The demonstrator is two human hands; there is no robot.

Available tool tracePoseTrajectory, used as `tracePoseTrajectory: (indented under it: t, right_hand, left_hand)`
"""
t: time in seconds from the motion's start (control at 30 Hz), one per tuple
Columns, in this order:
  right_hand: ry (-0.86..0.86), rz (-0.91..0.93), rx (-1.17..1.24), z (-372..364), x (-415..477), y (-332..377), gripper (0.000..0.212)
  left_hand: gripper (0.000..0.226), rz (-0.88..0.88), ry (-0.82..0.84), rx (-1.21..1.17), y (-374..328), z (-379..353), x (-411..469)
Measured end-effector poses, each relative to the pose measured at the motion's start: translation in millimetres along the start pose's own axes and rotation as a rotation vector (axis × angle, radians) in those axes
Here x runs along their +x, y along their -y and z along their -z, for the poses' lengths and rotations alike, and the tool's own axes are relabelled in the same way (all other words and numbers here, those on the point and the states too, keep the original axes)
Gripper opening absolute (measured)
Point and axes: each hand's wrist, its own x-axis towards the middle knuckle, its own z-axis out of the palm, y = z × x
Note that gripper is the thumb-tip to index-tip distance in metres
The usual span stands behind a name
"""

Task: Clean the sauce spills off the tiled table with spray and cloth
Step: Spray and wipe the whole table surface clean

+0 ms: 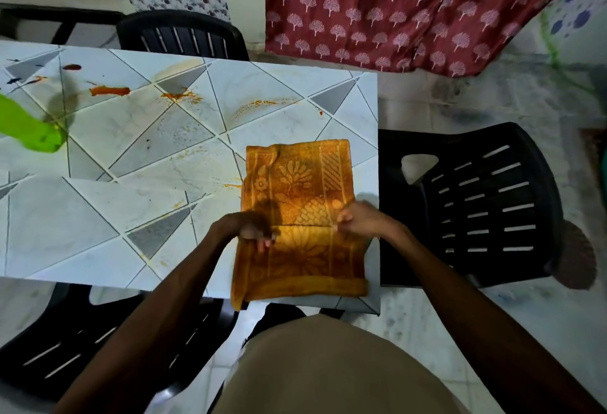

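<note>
The orange towel (297, 180) lay flat at the near right corner of the tiled table (98, 216), its nearer part doubled over so that a fold edge ran across it between the two hands. The left hand (251, 231) had its grip closed on the left end of that edge, fingers curled over the fabric, and the right hand (358, 219) pinched the right end in the same way. The step in hand looked like folding the towel into a pad for wiping. None of the wiping appeared done: the sauce spills (110, 91) lay across the far side of the table, a thick red-orange streak at far left and thinner smears toward the middle and right, all well apart from the towel. The green spray bottle (29, 127) stood at the left edge, partly out of view. The next move probably called for finishing the fold, then carrying the pad to the nearest smear and pressing it flat before drawing it across. A black plastic chair (486, 203) stood just beside the table's right end.
</note>
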Motion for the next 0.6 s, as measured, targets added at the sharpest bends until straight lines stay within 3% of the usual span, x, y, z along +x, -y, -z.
tracePoseTrajectory:
  t: [0.07,0.13,0.17,0.37,0.6]
  right_hand:
    - [-0.399,-0.123,-0.081,-2,5,0,0.018]
    - [-0.538,-0.270,-0.136,-8,3,3,0.026]
    - [-0.535,-0.324,-0.128,-11,2,4,0.028]
    - [-0.499,-0.459,0.107,-23,0,7,0.046]
    - [-0.509,-0.491,0.338,-19,6,17,0.044]
  left_hand:
    - [0.026,-0.046,-0.471,-0.018,3,-4,3]
    - [0.034,0.116,-0.804,-0.029,1,-14,1]
    - [0.034,0.201,-0.873,-0.043,0,-19,0]
    - [0.042,0.438,-0.899,-0.195,-1,-30,-1]
    - [0.045,0.419,-0.813,-0.220,0,-22,-6]
